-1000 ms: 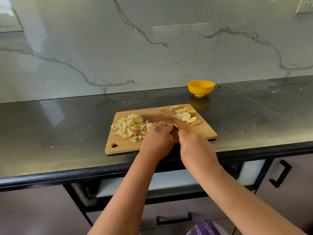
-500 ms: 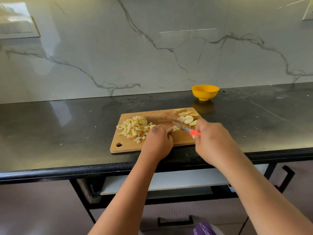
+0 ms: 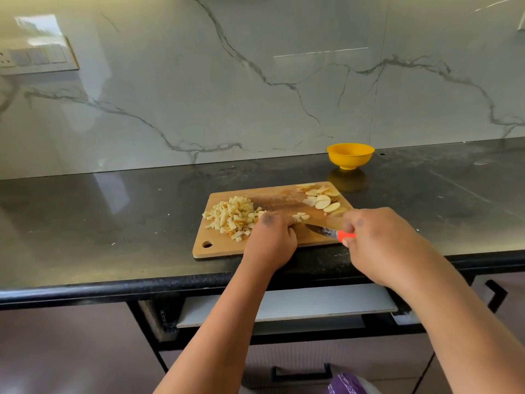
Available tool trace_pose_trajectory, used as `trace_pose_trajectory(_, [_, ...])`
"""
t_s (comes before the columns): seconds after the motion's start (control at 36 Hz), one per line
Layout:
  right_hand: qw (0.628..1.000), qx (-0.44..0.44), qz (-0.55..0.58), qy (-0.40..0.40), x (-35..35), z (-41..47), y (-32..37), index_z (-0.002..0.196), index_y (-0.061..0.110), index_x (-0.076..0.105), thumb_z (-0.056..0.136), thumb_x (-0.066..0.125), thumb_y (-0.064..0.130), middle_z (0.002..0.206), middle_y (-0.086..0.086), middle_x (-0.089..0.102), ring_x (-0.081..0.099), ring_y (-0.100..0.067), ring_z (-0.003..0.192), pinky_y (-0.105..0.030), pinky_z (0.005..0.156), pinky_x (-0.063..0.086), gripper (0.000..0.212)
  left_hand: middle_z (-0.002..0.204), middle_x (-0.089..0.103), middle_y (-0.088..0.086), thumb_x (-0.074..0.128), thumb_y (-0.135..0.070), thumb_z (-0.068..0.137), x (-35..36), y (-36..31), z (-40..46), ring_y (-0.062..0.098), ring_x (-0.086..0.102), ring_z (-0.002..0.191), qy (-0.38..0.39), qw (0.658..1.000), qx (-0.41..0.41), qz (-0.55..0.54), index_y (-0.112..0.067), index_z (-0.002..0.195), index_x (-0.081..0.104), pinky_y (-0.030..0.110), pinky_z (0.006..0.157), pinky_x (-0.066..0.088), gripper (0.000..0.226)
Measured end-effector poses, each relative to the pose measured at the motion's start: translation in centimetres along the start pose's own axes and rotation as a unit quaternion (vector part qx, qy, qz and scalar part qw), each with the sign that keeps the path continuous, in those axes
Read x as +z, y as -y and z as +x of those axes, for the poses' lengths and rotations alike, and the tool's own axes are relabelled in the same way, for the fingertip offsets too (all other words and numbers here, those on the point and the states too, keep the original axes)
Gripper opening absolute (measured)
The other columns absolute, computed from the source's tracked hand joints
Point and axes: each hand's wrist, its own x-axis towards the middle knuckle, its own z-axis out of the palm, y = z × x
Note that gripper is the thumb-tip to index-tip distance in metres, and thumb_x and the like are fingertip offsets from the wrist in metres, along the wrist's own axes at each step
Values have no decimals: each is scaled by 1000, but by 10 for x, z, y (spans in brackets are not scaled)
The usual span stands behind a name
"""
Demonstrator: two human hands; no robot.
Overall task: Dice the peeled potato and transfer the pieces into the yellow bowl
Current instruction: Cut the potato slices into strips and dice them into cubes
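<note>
Far left on the wall sits a switch plate point(image 3: 37, 58). On the dark counter point(image 3: 99, 223) lies my wooden cutting board point(image 3: 224, 245), its left half heaped with diced potato point(image 3: 231, 216). My left hand point(image 3: 271, 240) rests on the board's near middle, fingers curled down over a few potato pieces point(image 3: 300, 216) I'm holding steady. Right of it, the knife point(image 3: 324, 231) points left, my right hand point(image 3: 377, 237) wrapped round its orange handle. Potato slices point(image 3: 321, 199) wait at the board's far right corner. The yellow bowl point(image 3: 350, 155) stands beyond, apart from the board.
</note>
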Motion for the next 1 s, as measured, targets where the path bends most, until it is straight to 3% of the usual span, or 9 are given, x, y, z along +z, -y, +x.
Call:
trace_pose_trajectory(0.14, [991,-42,52,-111,19,7,4,105,18,54,95,58,21,80,1,53,49,-10,66,-21,49,33,11,89,68,3,42,-10,94,0,-2,-3,15,56,75,-16,1000,-7,1,-9,96,70,28,68,49,28])
trace_pose_trajectory(0.25, [992,-40,58,-106,38,14,16,103,21,53,97,53,17,84,2,55,55,-12,71,-23,56,45,7,86,68,5,40,-10,95,0,-2,0,17,59,73,-9,1000,-16,11,-8,92,71,30,66,52,32])
trace_pose_trajectory(0.33, [992,-43,56,-108,47,16,23,98,19,48,98,46,10,81,1,54,54,-12,69,-23,52,40,9,87,67,4,38,-10,95,1,-2,0,15,55,70,-2,1000,-13,19,-11,88,67,22,56,40,30])
trace_pose_trajectory(0.39, [993,-40,61,-94,49,19,24,95,19,47,97,48,10,80,2,52,53,-12,69,-24,52,40,10,88,66,3,37,-11,96,2,-2,1,13,54,70,-2,1000,-12,26,-12,90,67,19,54,37,31])
trace_pose_trajectory(0.47, [994,-8,89,-55,36,21,13,94,19,55,94,57,15,82,2,53,54,-13,73,-27,58,46,5,90,67,1,37,-13,96,4,0,1,14,59,72,-5,1000,-16,25,-15,98,71,24,60,49,34])
trace_pose_trajectory(0.58, [993,14,118,4,6,20,-21,79,21,62,92,64,25,87,2,59,54,-10,71,-23,53,36,14,88,69,4,39,-10,94,2,-1,-1,19,62,76,-12,1000,-15,14,-8,93,72,33,66,55,33])
trace_pose_trajectory(0.72, [956,41,271,104,-9,27,-60,85,13,67,94,63,16,56,-2,58,35,-11,43,-21,39,23,10,69,59,2,45,-8,90,1,-2,-3,14,51,62,-17,1000,-11,11,-10,70,60,23,52,37,25])
trace_pose_trajectory(0.86, [937,53,340,59,-5,35,-70,91,10,66,96,60,16,61,-7,57,35,-13,47,-22,40,24,9,96,69,3,57,-11,90,-2,2,3,18,61,86,-70,997,-13,-15,-6,96,72,30,78,53,17])
trace_pose_trajectory(1.0, [956,49,286,-45,21,49,-51,87,20,63,95,60,24,77,-2,67,58,-15,64,-27,52,40,9,122,66,1,63,-31,93,-4,-3,26,19,58,112,4,1000,3,15,-16,120,67,28,94,47,31])
